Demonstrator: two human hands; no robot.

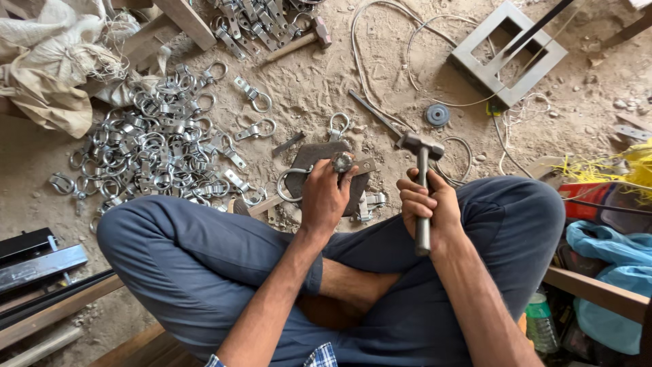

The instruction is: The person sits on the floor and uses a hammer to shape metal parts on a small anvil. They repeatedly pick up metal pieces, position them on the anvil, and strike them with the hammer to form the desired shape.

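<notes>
Crossed legs in blue trousers (204,265) sit nearest. Right hand (429,207) wraps its fingers fully around a steel hammer (422,183); the handle runs upright through the fist, long axis vertical, head above the knuckles. Left hand (324,197) pinches a round metal fitting (341,162) at its fingertips over a dark flat plate (319,160). Shiny ring clamps (156,146) lie heaped on sandy ground beyond.
</notes>
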